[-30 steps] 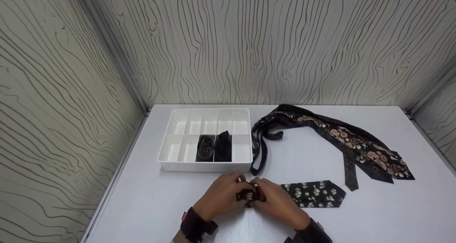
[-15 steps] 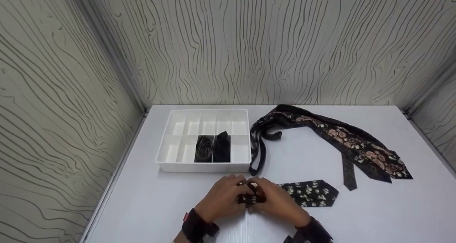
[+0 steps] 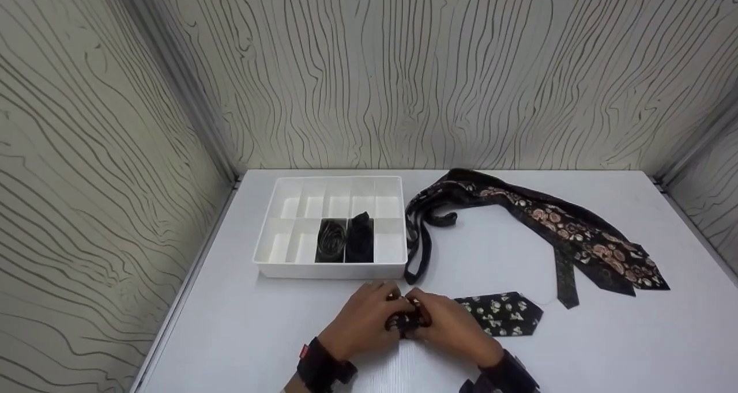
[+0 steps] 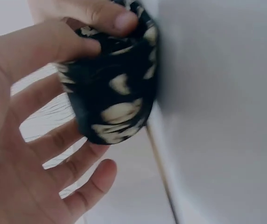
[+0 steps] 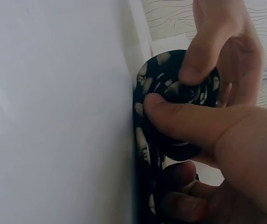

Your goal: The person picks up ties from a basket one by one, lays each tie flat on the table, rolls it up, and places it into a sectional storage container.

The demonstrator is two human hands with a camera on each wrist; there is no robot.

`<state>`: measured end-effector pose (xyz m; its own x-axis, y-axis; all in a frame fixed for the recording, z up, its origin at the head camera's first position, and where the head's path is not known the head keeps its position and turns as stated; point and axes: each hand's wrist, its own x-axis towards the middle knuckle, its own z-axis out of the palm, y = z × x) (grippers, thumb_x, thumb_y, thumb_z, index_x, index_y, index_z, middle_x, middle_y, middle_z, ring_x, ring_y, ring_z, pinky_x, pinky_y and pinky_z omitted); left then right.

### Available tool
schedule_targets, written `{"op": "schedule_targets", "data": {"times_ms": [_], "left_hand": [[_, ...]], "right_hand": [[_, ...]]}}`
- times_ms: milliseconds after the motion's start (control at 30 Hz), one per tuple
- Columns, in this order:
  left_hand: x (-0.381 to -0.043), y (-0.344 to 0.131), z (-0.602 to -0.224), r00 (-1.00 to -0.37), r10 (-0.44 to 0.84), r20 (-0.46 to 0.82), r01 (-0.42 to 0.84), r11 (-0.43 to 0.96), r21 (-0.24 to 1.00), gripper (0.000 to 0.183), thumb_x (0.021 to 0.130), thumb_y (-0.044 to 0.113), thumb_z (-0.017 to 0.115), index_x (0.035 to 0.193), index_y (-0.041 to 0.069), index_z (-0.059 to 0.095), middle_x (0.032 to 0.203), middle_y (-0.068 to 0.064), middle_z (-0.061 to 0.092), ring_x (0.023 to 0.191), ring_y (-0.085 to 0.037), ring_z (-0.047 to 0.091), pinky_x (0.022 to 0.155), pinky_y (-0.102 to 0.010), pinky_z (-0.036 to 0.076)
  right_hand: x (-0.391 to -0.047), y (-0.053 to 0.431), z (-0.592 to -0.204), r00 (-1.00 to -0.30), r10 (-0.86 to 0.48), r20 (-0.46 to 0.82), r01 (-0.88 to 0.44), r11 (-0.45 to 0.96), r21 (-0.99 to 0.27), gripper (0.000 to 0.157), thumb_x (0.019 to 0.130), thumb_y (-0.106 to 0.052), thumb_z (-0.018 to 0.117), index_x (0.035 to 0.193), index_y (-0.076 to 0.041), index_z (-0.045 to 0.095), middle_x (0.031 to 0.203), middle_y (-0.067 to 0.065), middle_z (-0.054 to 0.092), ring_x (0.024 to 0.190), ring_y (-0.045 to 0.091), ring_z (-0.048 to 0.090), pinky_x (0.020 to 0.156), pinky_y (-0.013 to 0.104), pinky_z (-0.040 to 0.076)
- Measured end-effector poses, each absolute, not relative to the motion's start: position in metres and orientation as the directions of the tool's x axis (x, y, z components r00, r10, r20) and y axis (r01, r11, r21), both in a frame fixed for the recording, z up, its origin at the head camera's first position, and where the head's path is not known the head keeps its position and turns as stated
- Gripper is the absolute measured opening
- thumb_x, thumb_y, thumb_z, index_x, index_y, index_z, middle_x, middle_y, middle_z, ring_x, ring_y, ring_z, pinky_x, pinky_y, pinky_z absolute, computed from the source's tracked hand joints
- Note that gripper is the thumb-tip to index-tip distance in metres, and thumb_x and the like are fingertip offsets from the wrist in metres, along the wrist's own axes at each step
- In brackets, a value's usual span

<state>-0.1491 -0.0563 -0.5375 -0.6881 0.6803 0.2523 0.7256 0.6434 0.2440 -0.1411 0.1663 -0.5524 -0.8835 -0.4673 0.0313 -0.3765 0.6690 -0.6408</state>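
Observation:
A dark necktie with a pale floral print lies partly rolled up, its roll [image 5: 171, 60] standing on edge on the white table. My left hand [image 3: 364, 322] grips the roll from the left, thumb on its side. From the right, my right hand [image 3: 452, 328] holds the same roll, its thumb pressing the spiral face. The flat wide end of this necktie [image 3: 501, 314] stretches out to the right beyond my right hand. Fingers cover much of the roll in the head view.
Behind my hands stands a white divided box [image 3: 331, 271]. A rolled grey necktie [image 3: 331, 240] and a dark rolled necktie [image 3: 360, 240] occupy two neighbouring front compartments. Several loose neckties [image 3: 553, 220] sprawl across the back right, touching the box. Patterned walls enclose the table [image 3: 611, 347].
The necktie's flat pointed end has drawn a little leftward toward my hands, leaving less of it unrolled. Both hands stay around the roll in nearly the same place.

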Motion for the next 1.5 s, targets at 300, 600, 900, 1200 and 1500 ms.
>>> {"op": "schedule_targets", "data": {"times_ms": [300, 600, 900, 1200, 1500], "left_hand": [[-0.1491, -0.0572, -0.5379, -0.663, 0.684, 0.302, 0.746, 0.633, 0.204, 0.043, 0.078, 0.028, 0.086, 0.119, 0.029, 0.075, 0.108, 0.007, 0.065, 0.1, -0.013, 0.058, 0.09, -0.029, 0.052], [-0.149, -0.0554, -0.5352, -0.661, 0.682, 0.313, 0.748, 0.63, 0.208, 0.038, 0.082, 0.042, 0.088, 0.115, 0.028, 0.076, 0.103, 0.008, 0.066, 0.098, -0.011, 0.059, 0.093, -0.03, 0.051], [-0.1492, -0.0576, -0.5329, -0.692, 0.673, 0.26, 0.722, 0.636, 0.274, 0.049, 0.082, 0.043, 0.088, 0.124, 0.026, 0.069, 0.118, 0.004, 0.067, 0.108, -0.013, 0.062, 0.095, -0.032, 0.053], [-0.1495, -0.0561, -0.5344, -0.681, 0.677, 0.278, 0.732, 0.623, 0.275, 0.048, 0.08, 0.044, 0.089, 0.123, 0.029, 0.073, 0.114, 0.006, 0.066, 0.108, -0.012, 0.062, 0.099, -0.035, 0.053], [-0.1492, -0.0522, -0.5367, -0.689, 0.674, 0.267, 0.725, 0.644, 0.246, 0.043, 0.083, 0.043, 0.088, 0.122, 0.03, 0.076, 0.11, 0.007, 0.066, 0.104, -0.011, 0.06, 0.092, -0.03, 0.052]], "right_hand": [[-0.1432, 0.1699, -0.5547, -0.88, -0.476, 0.014, -0.369, 0.663, -0.651, 0.052, 0.082, -0.04, 0.089, 0.125, -0.028, 0.062, 0.107, -0.008, 0.074, 0.095, 0.017, 0.071, 0.081, 0.038, 0.058], [-0.1439, 0.171, -0.5538, -0.875, -0.483, 0.009, -0.368, 0.654, -0.661, 0.055, 0.082, -0.036, 0.089, 0.13, -0.03, 0.064, 0.11, -0.007, 0.072, 0.095, 0.014, 0.069, 0.081, 0.036, 0.057], [-0.1437, 0.1714, -0.555, -0.878, -0.477, 0.04, -0.393, 0.671, -0.629, 0.053, 0.081, -0.033, 0.089, 0.127, -0.025, 0.065, 0.123, -0.001, 0.075, 0.112, 0.026, 0.072, 0.095, 0.053, 0.058], [-0.1425, 0.1727, -0.5539, -0.877, -0.478, 0.046, -0.411, 0.697, -0.587, 0.059, 0.082, -0.042, 0.088, 0.132, -0.023, 0.063, 0.118, -0.002, 0.072, 0.106, 0.025, 0.072, 0.089, 0.049, 0.06], [-0.1426, 0.1754, -0.553, -0.881, -0.472, 0.025, -0.388, 0.691, -0.61, 0.054, 0.083, -0.036, 0.088, 0.131, -0.029, 0.063, 0.112, -0.007, 0.071, 0.099, 0.016, 0.07, 0.083, 0.04, 0.059]]}}
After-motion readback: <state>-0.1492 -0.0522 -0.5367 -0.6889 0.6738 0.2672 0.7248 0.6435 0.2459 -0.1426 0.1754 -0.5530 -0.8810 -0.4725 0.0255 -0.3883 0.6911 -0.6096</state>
